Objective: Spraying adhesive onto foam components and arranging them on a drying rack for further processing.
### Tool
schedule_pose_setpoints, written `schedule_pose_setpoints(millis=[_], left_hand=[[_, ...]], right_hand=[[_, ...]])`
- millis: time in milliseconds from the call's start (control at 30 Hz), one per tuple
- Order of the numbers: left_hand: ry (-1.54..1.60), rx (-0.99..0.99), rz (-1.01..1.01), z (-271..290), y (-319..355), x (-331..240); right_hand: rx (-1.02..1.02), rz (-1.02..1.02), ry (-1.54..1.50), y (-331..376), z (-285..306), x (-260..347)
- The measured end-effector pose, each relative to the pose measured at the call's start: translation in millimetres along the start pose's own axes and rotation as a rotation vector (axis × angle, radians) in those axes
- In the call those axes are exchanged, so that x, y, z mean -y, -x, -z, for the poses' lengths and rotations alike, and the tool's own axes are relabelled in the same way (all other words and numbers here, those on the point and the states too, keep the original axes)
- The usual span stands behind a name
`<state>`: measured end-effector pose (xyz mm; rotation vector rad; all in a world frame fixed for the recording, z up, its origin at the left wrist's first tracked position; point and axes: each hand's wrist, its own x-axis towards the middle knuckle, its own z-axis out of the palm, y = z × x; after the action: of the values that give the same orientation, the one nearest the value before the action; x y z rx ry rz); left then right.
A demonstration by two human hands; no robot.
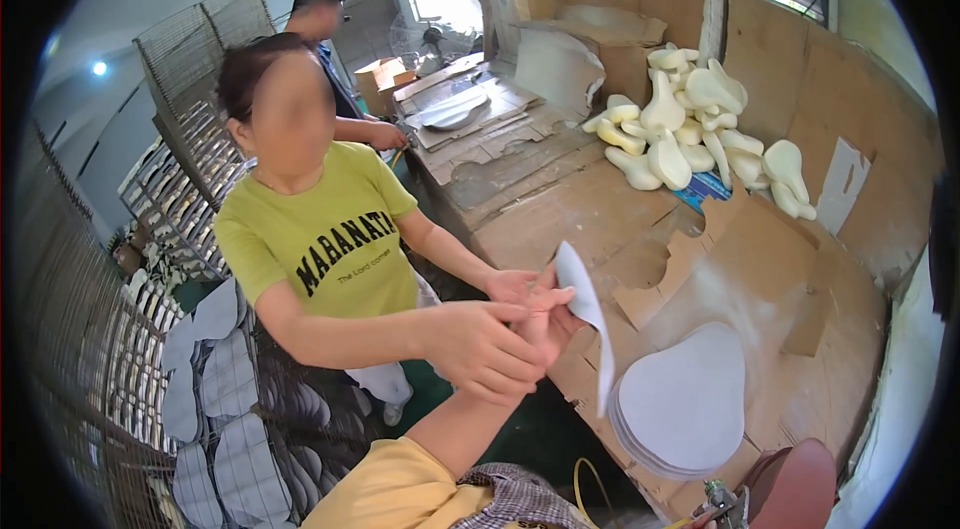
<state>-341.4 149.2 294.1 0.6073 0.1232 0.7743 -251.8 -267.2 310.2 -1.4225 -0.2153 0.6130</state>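
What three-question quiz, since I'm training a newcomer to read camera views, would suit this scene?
1. True or false: the pale yellow pear-shaped pads lie in a loose heap.
2. Multiple choice: the co-worker in the yellow-green T-shirt has a right hand on: a) the wearer's left arm; b) a cardboard box; c) a window.
3. Fill in: the stacked grey sheets lie on a table covered with ____.

Key: 1. True. 2. a. 3. Cardboard.
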Motion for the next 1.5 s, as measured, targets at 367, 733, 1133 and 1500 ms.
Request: schedule_pose_setpoints(millis=[367, 733, 1133, 1500], left_hand=[[0.237, -0.101, 0.076, 15, 56, -93], [0.438, -0.41, -0.247, 195, 79, -77], [-0.069, -0.621, 0.374, 152, 76, 68], [-0.115, -0.687, 0.4, 169, 75, 69]], right_hand=[[0.149, 0.004, 0.095, 17, -22, -7], [-0.101, 0.07, 0.131, 68, -33, 2], [-0.259, 0.01, 0.158, 161, -26, 24], [-0.32, 0.024, 0.246, 181, -33, 43]])
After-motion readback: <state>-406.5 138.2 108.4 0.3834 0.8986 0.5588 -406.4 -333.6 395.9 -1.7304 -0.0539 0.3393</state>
